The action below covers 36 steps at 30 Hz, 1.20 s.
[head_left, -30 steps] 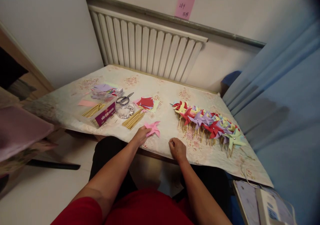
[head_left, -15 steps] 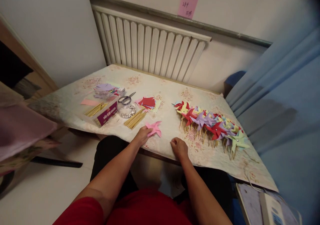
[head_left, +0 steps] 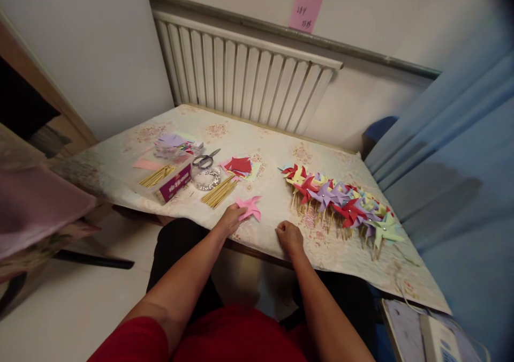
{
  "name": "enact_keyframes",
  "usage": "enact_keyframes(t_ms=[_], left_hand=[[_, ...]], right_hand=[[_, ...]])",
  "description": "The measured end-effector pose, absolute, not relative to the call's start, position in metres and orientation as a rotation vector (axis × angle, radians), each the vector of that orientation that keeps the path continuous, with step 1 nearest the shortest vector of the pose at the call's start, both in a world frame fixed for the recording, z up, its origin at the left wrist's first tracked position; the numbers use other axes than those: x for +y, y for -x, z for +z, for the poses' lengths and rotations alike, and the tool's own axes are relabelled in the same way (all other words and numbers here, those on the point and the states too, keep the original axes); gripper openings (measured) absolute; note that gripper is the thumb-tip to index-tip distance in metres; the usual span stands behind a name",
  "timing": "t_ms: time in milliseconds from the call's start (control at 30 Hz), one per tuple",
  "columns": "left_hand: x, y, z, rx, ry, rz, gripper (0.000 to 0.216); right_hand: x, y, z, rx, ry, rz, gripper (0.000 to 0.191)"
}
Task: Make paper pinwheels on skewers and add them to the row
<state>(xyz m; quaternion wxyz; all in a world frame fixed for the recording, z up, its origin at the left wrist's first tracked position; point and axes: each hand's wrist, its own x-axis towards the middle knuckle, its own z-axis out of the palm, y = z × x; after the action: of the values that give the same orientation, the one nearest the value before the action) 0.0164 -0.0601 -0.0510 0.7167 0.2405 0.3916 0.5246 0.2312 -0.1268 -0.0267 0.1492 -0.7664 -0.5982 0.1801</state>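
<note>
The person sits at the near edge of the worktop (head_left: 265,137), which is covered with a pale flowered cloth. Their left hand (head_left: 229,218) pinches the near corner of a pink paper pinwheel (head_left: 250,208). The pinwheel lies flat on the cloth just in front of them, close to the edge. Their right hand (head_left: 289,236) rests on the cloth a little to the right, apart from the pinwheel. Its fingers are curled into a loose fist, and I can't see whether anything small is inside it.

Just beyond the left hand lies a bundle of thin wooden sticks (head_left: 220,190), with a stack of red paper pieces (head_left: 240,165) behind it. A pair of scissors (head_left: 205,160) lies beside them, next to an open box (head_left: 167,179) that holds more sticks. Off to the right, a long heap of finished pinwheels on sticks (head_left: 341,204) in red, purple, yellow and green stretches toward the far corner. It sits well clear of both hands.

A white radiator (head_left: 244,78) runs along the wall behind, with a pink note (head_left: 305,11) stuck above it. A blue curtain (head_left: 453,164) hangs on the right.
</note>
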Motion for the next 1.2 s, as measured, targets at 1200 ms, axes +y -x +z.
enact_keyframes(t_ms=[1200], left_hand=[[-0.061,-0.016,-0.051,0.87,-0.525,1.143,0.015]], right_hand=[[-0.118,-0.249,-0.046,-1.88,1.91,0.369,0.017]])
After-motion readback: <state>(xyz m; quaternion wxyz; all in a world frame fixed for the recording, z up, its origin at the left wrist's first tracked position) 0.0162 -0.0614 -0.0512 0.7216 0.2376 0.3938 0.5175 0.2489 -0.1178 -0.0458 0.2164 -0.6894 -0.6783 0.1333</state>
